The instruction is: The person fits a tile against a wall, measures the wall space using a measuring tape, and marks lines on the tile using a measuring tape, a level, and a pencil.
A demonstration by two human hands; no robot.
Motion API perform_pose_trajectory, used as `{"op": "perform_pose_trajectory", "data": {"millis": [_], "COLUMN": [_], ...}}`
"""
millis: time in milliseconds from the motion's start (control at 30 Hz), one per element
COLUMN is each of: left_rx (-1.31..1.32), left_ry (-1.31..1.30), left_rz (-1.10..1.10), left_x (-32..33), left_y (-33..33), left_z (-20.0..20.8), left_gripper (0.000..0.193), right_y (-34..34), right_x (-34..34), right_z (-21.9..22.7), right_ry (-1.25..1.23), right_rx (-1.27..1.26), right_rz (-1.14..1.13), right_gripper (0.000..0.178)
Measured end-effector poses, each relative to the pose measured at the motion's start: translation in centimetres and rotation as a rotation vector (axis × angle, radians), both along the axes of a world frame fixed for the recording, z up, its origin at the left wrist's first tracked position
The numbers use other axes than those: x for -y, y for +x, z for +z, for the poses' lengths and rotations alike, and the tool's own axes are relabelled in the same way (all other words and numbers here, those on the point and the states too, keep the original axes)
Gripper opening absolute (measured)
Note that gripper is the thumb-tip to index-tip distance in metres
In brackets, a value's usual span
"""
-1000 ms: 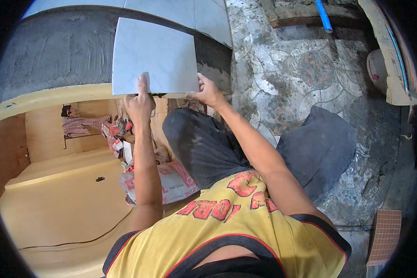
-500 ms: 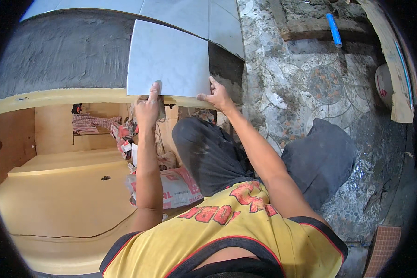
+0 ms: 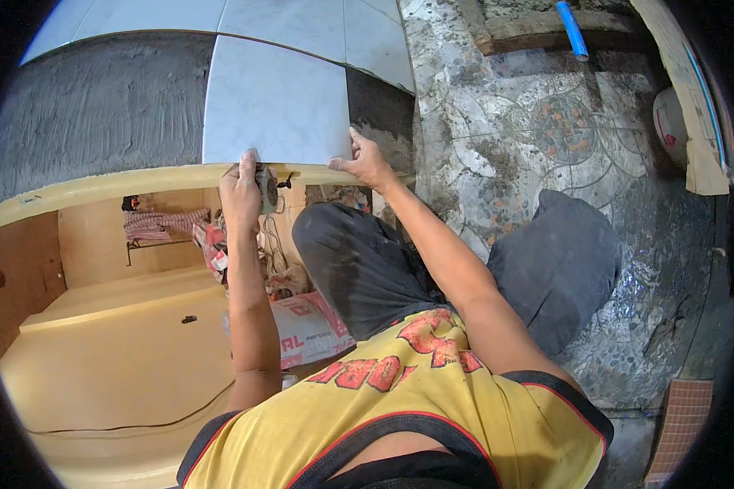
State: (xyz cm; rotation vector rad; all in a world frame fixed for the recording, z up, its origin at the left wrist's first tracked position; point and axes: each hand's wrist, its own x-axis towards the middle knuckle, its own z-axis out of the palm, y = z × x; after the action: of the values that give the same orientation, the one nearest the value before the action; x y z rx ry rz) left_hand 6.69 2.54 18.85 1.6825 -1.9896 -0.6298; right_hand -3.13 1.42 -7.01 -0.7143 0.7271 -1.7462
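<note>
A pale grey-white square tile (image 3: pixel 276 102) lies over the dark mortar bed (image 3: pixel 98 106), its far edge close along a row of laid tiles (image 3: pixel 289 28). My left hand (image 3: pixel 240 196) grips its near edge, thumb on top and fingers underneath. Next to those fingers shows a small greenish-grey thing (image 3: pixel 267 189) that I cannot make out. My right hand (image 3: pixel 369 163) holds the near right corner, with thumb at the near edge and fingertips against the right side. Part of the mortar shows to the right of the tile.
A yellow counter edge (image 3: pixel 90 181) runs along the mortar's near side. Below it are a cement bag (image 3: pixel 306 330) and a checked cloth (image 3: pixel 161 226). On the stained patterned floor (image 3: pixel 497 155) to the right lie a blue tube (image 3: pixel 572 31) and a wooden beam (image 3: pixel 538 34).
The tile has settled lower, with its far edge now lined up along the laid row. Both hands keep their grip. The whole view has shifted slightly.
</note>
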Motion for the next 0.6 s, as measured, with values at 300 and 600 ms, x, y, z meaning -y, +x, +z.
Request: {"op": "perform_pose_trajectory", "data": {"millis": [300,600], "left_rx": [0.074,-0.029], "left_ry": [-0.028,-0.05], "left_rz": [0.03,0.062], "left_x": [0.0,-0.6], "left_y": [0.2,-1.1], "left_z": [0.0,-0.1], "left_gripper": [0.05,0.052], "right_y": [-0.1,-0.1], "right_x": [-0.3,0.1], "right_z": [0.6,0.6], "right_ry": [-0.018,0.004], "right_rx": [0.049,-0.054], "right_rz": [-0.021,-0.066], "right_gripper": [0.123,0.112]}}
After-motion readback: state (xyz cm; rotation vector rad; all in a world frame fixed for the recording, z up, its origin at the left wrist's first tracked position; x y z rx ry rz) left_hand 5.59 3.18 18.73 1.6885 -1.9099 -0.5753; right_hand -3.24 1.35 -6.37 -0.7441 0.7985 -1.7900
